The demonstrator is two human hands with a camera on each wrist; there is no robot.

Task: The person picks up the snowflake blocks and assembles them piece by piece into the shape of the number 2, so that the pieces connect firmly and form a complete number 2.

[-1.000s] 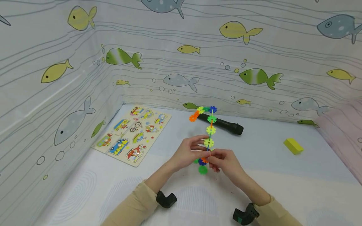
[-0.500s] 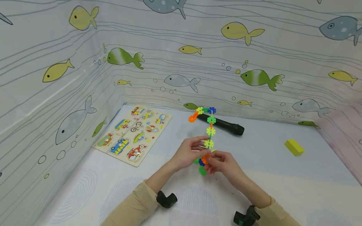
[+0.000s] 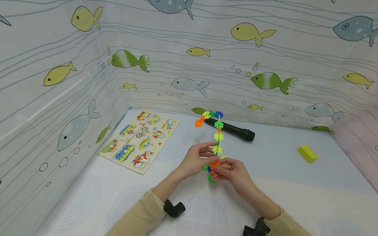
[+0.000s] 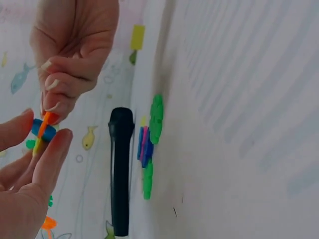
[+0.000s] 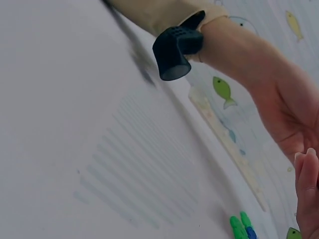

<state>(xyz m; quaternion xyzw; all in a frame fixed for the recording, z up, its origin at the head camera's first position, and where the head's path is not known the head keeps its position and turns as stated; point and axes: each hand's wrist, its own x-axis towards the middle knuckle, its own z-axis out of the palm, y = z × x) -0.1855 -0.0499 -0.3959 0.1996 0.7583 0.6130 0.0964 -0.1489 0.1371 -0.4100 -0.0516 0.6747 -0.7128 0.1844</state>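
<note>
A chain of linked snowflake discs (image 3: pixel 217 149) in yellow, green, orange and blue is held above the table. At its near end my left hand (image 3: pixel 193 160) pinches a blue disc (image 4: pixel 48 132) between thumb and finger. My right hand (image 3: pixel 234 171) pinches an orange disc (image 4: pixel 46 121), which crosses the blue one edge-on in the left wrist view. Fingers partly hide where the two meet. Below the hands, loose green discs (image 4: pixel 156 119) and a blue disc (image 4: pixel 146 149) lie on the table. The right wrist view catches only part of the right hand at its edge.
Behind the chain lies a black microphone (image 3: pixel 233 129). A wooden puzzle board (image 3: pixel 155 147) with vehicle pieces is at the back left, and a yellow block (image 3: pixel 307 153) sits to the right. Fish-printed sheeting (image 3: pixel 218 68) walls the table's back and left.
The right hand has shifted slightly left with the orange disc, closer to the left hand. The chain's far end has swung a little left.
</note>
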